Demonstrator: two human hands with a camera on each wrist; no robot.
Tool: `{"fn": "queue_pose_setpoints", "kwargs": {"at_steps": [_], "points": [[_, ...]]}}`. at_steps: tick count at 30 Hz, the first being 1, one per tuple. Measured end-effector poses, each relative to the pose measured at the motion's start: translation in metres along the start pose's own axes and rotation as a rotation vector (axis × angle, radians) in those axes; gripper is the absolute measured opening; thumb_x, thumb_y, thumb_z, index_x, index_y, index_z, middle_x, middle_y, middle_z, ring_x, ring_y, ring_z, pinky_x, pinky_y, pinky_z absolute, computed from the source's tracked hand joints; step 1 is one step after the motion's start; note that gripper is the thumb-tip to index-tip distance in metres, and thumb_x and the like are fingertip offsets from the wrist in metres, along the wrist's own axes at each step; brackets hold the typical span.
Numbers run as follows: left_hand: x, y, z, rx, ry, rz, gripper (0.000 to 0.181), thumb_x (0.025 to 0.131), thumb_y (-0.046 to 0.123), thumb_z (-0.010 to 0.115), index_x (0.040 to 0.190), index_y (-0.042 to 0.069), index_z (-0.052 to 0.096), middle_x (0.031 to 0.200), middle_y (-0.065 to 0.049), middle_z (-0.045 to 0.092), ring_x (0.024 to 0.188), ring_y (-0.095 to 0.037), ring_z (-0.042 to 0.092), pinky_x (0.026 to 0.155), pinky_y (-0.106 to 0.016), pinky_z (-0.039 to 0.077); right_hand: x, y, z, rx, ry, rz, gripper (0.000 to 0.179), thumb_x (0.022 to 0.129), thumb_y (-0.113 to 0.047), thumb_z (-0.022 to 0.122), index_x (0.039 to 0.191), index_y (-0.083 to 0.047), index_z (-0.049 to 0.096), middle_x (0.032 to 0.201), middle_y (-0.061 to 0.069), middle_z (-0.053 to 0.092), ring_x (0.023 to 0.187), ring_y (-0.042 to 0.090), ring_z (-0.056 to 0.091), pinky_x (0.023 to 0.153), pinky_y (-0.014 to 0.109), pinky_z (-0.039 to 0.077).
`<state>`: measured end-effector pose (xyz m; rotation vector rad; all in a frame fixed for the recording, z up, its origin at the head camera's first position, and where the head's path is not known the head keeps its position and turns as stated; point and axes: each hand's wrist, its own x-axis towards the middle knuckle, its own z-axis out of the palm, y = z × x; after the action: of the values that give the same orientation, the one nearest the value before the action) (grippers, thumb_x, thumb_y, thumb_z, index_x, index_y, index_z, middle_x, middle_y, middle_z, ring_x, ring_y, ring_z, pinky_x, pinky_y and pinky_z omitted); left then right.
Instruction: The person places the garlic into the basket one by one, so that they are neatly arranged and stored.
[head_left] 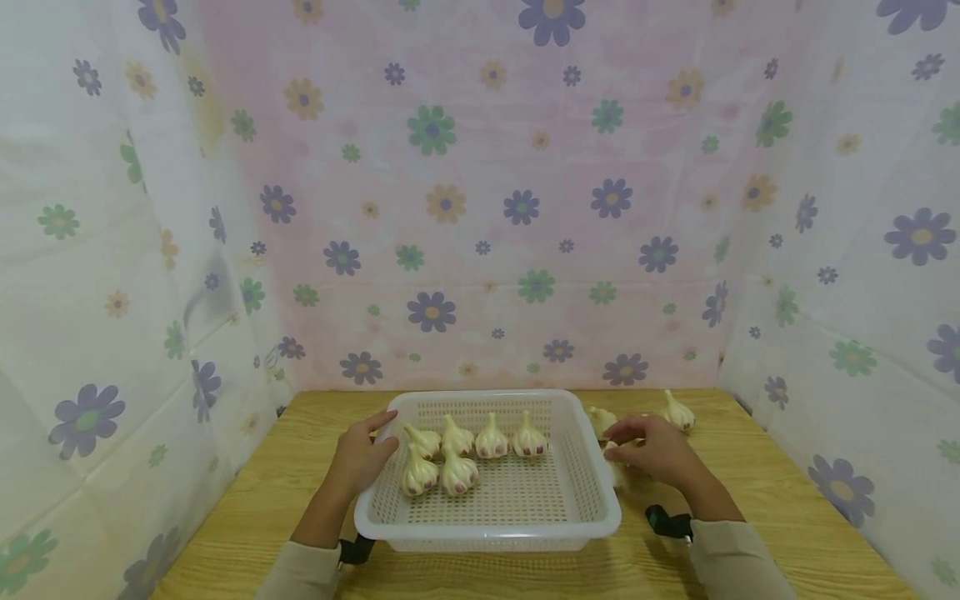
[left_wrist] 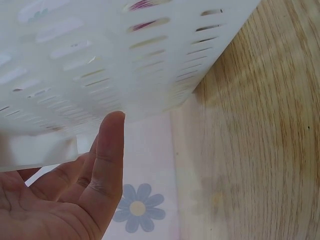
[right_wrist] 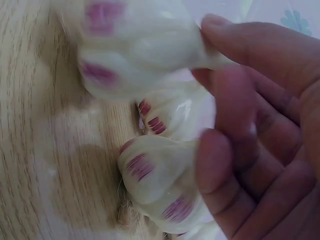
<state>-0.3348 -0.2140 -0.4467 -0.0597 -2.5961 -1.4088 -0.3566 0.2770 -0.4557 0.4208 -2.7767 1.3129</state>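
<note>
A white plastic basket (head_left: 487, 533) stands on the table, with several garlic bulbs (head_left: 492, 439) inside toward its back and left. My left hand (head_left: 360, 454) holds the basket's left rim; in the left wrist view a finger (left_wrist: 107, 155) lies against the slotted outer wall. Just outside the basket's right side, my right hand (head_left: 660, 450) pinches one garlic bulb (right_wrist: 140, 47) by its stem, between thumb and fingers. Close below that bulb in the right wrist view are more garlic bulbs (right_wrist: 160, 182), resting on the wood with purple-streaked bases.
Behind my right hand, a garlic bulb (head_left: 677, 412) lies on the wooden table (head_left: 780, 517), and another bulb (head_left: 601, 419) sits by the basket's right rim. Flower-patterned cloth (head_left: 480, 167) encloses the table at the back and both sides.
</note>
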Motion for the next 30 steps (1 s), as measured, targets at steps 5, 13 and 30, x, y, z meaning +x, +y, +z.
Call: {"fn": "queue_pose_setpoints", "kwargs": {"at_steps": [5, 13, 30], "points": [[0.001, -0.003, 0.001, 0.003, 0.001, 0.0, 0.055, 0.093, 0.014, 0.061, 0.148, 0.011, 0.059, 0.163, -0.01, 0.044, 0.097, -0.028, 0.074, 0.065, -0.036, 0.063, -0.001, 0.004, 0.0, -0.042, -0.033, -0.039, 0.037, 0.087, -0.036, 0.083, 0.115, -0.014, 0.076, 0.107, 0.003, 0.075, 0.096, 0.018, 0.07, 0.071, 0.028, 0.061], [0.002, -0.004, 0.001, 0.009, 0.004, 0.004, 0.054, 0.094, 0.014, 0.061, 0.148, 0.012, 0.059, 0.162, -0.01, 0.045, 0.096, -0.027, 0.074, 0.063, -0.035, 0.063, 0.0, 0.007, 0.002, 0.081, -0.229, -0.034, 0.043, 0.089, -0.028, 0.081, 0.125, -0.007, 0.072, 0.103, 0.01, 0.075, 0.068, 0.026, 0.071, 0.059, 0.04, 0.062], [0.001, -0.003, 0.001, 0.001, 0.005, -0.007, 0.055, 0.093, 0.015, 0.061, 0.148, 0.012, 0.059, 0.161, -0.01, 0.046, 0.099, -0.029, 0.074, 0.065, -0.035, 0.063, -0.004, 0.011, -0.01, 0.011, -0.192, -0.146, 0.032, 0.091, -0.032, 0.079, 0.117, -0.014, 0.077, 0.133, 0.026, 0.065, 0.085, 0.017, 0.072, 0.066, 0.036, 0.061]]}}
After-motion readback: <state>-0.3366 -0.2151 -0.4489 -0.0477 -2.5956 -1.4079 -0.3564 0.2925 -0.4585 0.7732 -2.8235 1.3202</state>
